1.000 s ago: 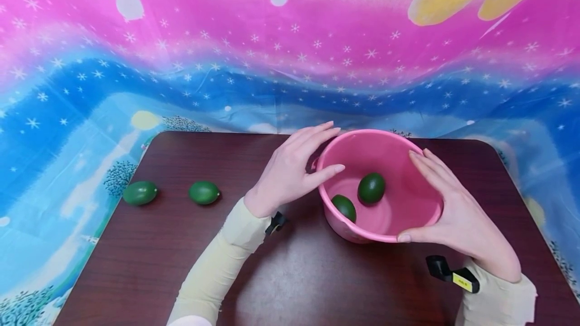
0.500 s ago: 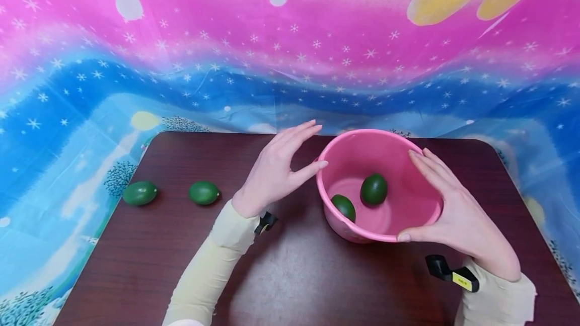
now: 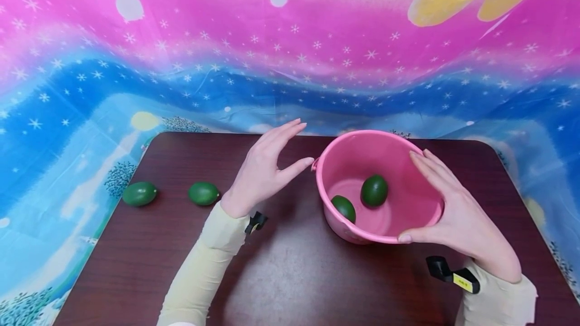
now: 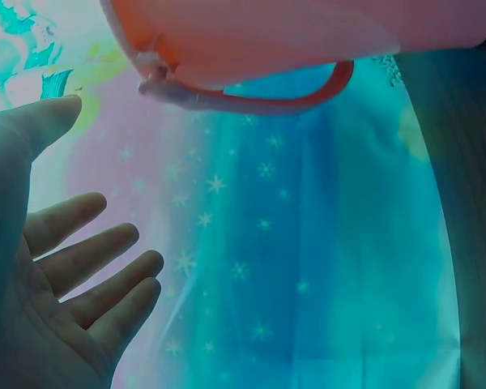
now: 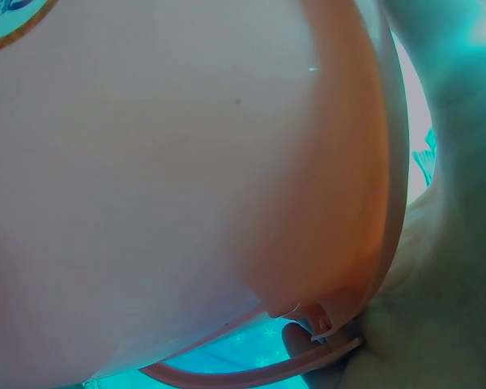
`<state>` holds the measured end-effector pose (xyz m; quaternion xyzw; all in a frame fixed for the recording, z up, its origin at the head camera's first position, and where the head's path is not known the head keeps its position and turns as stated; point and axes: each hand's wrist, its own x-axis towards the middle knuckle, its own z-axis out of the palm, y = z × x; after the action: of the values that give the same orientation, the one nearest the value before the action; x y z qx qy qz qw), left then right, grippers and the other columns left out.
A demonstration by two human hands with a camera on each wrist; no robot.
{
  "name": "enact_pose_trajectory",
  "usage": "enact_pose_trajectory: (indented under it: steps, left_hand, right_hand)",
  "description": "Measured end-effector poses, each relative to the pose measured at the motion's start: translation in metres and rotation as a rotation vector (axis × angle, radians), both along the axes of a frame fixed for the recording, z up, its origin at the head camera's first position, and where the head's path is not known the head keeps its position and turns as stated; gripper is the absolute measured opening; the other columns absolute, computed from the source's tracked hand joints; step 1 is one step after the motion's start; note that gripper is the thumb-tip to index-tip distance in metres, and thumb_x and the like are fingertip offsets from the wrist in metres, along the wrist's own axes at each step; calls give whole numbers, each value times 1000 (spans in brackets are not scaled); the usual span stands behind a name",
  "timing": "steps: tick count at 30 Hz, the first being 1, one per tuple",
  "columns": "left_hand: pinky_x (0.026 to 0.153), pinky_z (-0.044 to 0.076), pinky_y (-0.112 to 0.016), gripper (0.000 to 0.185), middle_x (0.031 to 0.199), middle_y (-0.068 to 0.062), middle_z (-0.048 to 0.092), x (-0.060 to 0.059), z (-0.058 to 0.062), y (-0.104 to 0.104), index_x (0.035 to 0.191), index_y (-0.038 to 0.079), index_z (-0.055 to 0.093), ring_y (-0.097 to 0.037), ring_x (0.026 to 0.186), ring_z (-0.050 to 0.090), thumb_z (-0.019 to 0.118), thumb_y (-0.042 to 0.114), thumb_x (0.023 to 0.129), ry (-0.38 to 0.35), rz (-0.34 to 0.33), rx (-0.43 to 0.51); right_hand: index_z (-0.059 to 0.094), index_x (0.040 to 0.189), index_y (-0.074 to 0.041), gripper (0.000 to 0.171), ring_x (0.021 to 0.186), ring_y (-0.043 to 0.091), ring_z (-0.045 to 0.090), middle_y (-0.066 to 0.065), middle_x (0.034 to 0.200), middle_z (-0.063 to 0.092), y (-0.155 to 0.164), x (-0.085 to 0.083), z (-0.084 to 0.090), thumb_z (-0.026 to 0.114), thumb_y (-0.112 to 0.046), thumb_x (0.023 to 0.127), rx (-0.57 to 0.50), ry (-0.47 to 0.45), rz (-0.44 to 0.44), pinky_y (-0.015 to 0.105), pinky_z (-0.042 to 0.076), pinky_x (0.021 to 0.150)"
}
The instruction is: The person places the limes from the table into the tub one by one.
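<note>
A pink bucket [image 3: 403, 195] stands toward the right of the table, with two dark green limes inside: one near the middle [image 3: 374, 190], one partly hidden by the near-left rim [image 3: 343, 208]. My right hand [image 3: 466, 220] grips the bucket's right rim, thumb at the near edge and fingers farther back. My left hand [image 3: 258, 170] is spread in the air left of the bucket, holding nothing, its thumb tip close to the rim. The left wrist view shows the bucket's pink handle [image 4: 267, 104] hanging at its side.
Left on the dark wooden table [image 3: 149, 255] lie two more limes, one near the left edge [image 3: 139, 193] and another [image 3: 203, 193] beside my left wrist. A patterned pink and blue cloth [image 3: 254, 64] hangs behind the table.
My left hand has come off the bucket's left rim and moved left. The lime in the bucket's middle has shifted slightly right. My right hand and the bucket stay in place.
</note>
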<state>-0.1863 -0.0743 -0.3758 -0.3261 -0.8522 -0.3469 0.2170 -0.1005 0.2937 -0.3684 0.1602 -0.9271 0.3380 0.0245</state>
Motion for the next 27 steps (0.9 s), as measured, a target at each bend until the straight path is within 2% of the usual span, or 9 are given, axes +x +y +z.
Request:
enact_pose_trajectory:
  steps: [8, 18, 27]
  left_hand:
    - [113, 36, -44, 69, 154, 2, 47, 0, 1, -11, 149, 15, 53, -17, 140, 43, 79, 38, 90, 24, 22, 11]
    - [113, 36, -43, 67, 153, 5, 47, 1, -6, -27, 150, 17, 53, -17, 140, 43, 77, 40, 91, 15, 51, 10]
    - [114, 36, -41, 67, 151, 2, 50, 1, -13, -39, 149, 15, 55, -20, 139, 45, 77, 41, 91, 18, 95, -9]
  right_hand:
    - [24, 163, -32, 134, 152, 14, 10, -5, 168, 16, 0, 1, 0, 103, -37, 55, -2, -4, 3, 77, 44, 86]
    - [26, 163, -29, 134, 152, 12, 11, -4, 168, 17, 0, 1, 0, 103, -36, 53, 3, 17, 10, 78, 42, 87]
    - [26, 163, -30, 134, 151, 9, 11, -5, 168, 18, 0, 2, -1, 103, -37, 53, 5, 17, 3, 75, 45, 87]
